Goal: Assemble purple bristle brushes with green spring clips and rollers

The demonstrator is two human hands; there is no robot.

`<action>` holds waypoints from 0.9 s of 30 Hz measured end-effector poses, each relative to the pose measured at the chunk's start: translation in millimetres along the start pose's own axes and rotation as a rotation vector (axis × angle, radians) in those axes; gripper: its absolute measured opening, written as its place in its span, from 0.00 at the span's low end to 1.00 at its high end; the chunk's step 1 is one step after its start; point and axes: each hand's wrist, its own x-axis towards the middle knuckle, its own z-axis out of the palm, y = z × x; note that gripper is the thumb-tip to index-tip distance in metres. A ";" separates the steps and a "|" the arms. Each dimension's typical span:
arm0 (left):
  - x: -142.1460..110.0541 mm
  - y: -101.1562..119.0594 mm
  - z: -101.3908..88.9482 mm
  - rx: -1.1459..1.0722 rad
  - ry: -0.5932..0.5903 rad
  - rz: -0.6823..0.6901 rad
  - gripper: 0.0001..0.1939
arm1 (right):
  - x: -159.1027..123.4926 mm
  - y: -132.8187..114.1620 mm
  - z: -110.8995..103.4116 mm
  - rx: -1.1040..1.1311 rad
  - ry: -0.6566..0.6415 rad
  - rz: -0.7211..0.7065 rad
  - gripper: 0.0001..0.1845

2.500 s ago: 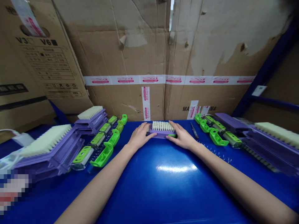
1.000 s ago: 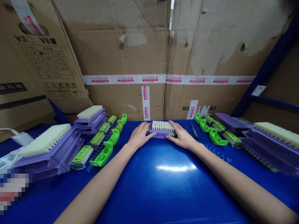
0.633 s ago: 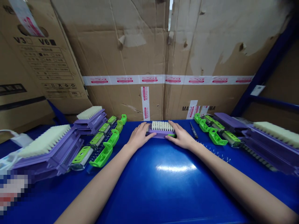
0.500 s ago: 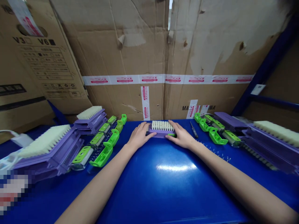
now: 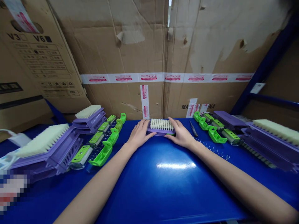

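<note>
A purple brush [image 5: 161,126] with pale bristles facing up is between my two hands at the back middle of the blue table. My left hand [image 5: 140,133] grips its left end, thumb along the near edge. On the opposite end, my right hand [image 5: 179,132] is closed the same way, and a bit of green shows beside its thumb. The underside of the brush is hidden. Just right of my right hand lies a dark screwdriver [image 5: 193,128], with a scatter of small screws [image 5: 213,149] nearer to me.
At the left stand stacked purple brush parts [image 5: 46,143], green handles [image 5: 105,149] and clear-sided green-topped pieces [image 5: 81,155]. Similar green handles [image 5: 216,135] and purple brush parts [image 5: 271,140] lie at the right. Cardboard [image 5: 126,56] walls the back; a blue post [image 5: 263,62] rises at right.
The bristle top of the brush now shows more fully, tilted slightly toward me. Both hands keep their hold, and the whole view has shifted slightly.
</note>
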 end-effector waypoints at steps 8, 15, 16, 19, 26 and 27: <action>-0.3 1.9 -1.5 0.078 0.109 0.083 0.44 | 0.6 -3.1 -4.5 -0.163 0.044 -0.148 0.41; -0.3 1.1 -2.9 0.071 0.109 0.113 0.40 | 1.2 -4.0 -4.0 -0.176 0.036 -0.144 0.40; -0.4 1.0 -2.6 0.076 0.112 0.114 0.40 | 1.2 -4.0 -3.9 -0.175 0.037 -0.144 0.40; -0.7 0.9 -1.6 0.087 0.119 0.120 0.39 | 1.3 -3.6 -3.6 -0.178 0.041 -0.143 0.39; -0.5 1.3 -1.2 0.065 0.132 0.121 0.38 | 1.4 -3.0 -3.0 -0.168 0.036 -0.128 0.39; -0.4 1.6 -1.5 0.066 0.131 0.120 0.38 | 1.3 -2.9 -2.9 -0.169 0.037 -0.128 0.39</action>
